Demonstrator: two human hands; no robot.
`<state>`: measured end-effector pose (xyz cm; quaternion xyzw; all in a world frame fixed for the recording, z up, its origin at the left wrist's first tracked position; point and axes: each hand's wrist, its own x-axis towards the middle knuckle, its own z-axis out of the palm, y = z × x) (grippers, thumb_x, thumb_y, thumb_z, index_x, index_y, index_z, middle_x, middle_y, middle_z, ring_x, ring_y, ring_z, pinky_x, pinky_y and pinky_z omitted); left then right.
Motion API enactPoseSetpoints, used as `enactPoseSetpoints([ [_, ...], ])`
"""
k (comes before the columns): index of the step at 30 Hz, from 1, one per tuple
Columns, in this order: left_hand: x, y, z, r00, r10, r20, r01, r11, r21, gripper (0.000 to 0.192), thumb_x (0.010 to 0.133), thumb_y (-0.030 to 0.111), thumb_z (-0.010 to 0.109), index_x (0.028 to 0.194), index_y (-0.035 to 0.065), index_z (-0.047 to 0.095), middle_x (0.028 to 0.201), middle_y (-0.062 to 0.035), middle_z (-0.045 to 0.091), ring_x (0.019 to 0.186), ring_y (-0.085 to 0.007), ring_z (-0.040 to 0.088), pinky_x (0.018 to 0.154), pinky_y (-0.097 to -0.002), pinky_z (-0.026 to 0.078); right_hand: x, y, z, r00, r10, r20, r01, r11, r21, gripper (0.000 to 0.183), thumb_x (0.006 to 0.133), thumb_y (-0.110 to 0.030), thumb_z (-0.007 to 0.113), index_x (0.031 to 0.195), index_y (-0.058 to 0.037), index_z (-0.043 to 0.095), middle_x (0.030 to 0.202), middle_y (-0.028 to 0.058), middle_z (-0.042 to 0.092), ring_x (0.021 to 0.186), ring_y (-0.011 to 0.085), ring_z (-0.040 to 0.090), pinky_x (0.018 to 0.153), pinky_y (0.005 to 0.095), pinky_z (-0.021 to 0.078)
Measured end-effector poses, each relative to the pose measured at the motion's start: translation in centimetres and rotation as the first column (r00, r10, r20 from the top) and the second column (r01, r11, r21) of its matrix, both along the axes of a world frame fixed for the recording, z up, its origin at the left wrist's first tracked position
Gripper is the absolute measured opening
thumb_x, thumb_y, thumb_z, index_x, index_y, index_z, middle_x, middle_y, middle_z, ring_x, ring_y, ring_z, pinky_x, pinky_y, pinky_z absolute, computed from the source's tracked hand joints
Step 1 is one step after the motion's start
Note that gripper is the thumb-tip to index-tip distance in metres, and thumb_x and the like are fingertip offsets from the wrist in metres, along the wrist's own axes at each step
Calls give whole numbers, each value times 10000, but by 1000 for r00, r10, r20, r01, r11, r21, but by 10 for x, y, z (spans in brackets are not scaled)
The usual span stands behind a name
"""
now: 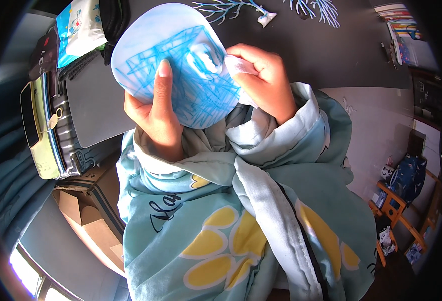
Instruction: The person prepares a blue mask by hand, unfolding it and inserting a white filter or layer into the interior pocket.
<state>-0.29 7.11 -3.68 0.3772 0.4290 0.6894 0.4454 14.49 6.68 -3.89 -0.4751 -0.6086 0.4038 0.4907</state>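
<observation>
My left hand [155, 113] grips a white rounded plate-like piece [146, 37] by its lower left edge, the thumb flat on its face. Blue scribbled lines cover much of that face, and a raised white knob or patch with a rough edge stands near its right side. At the right rim, my right hand [268, 77] pinches a crumpled white tissue or wipe [239, 66] between thumb and fingers. Part of the tissue hangs below that hand, close to the piece. The fingers of my left hand behind the piece are hidden.
Blue-and-white branching pieces [232, 6] lie on the dark table [318, 56] beyond my hands. To the left are a blue-and-white soft pack [80, 34], a phone [29, 114] and a ribbed silver case [65, 128]. An open cardboard box [93, 222] stands below; books [399, 19] are far right.
</observation>
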Motion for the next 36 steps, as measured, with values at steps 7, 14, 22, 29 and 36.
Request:
enactPoseSetpoints([
  [7,0,0,1,1000,0,20,0,1000,0,235,700,80,583,889,-33,500,788,-66,552,693,-106,509,668,-212,387,2,-1,0,998,60,-29,-60,998,1,112,669,-6,493,779,10,506,512,0,436,448,14,377,385,164,297],
  [14,0,1,0,1000,-6,14,6,1000,28,245,700,82,583,899,-33,498,801,-69,549,700,-109,505,672,-216,385,1,0,0,999,23,28,-23,1000,9,81,682,-33,507,754,5,509,506,17,433,450,16,379,385,173,302],
  [22,1,0,1,1000,13,-21,-13,1000,1,264,675,99,591,884,-32,498,792,-84,544,697,-138,514,653,-230,398,0,1,0,998,-15,56,11,998,57,68,683,-49,512,721,7,509,487,36,432,428,25,383,378,181,302],
  [29,-1,0,0,1000,-7,-18,7,1000,3,268,692,98,594,904,-33,495,799,-77,551,703,-123,513,679,-229,387,2,0,0,999,37,-20,-37,999,-8,81,669,-22,503,745,5,509,493,-1,429,441,15,375,380,169,293],
  [36,-1,0,1,1000,-15,-22,16,1000,13,255,694,96,593,894,-34,502,796,-70,551,701,-117,508,674,-224,383,2,-1,1,999,37,0,-37,999,-3,83,667,-26,503,743,7,508,494,3,420,449,10,370,384,167,291],
])
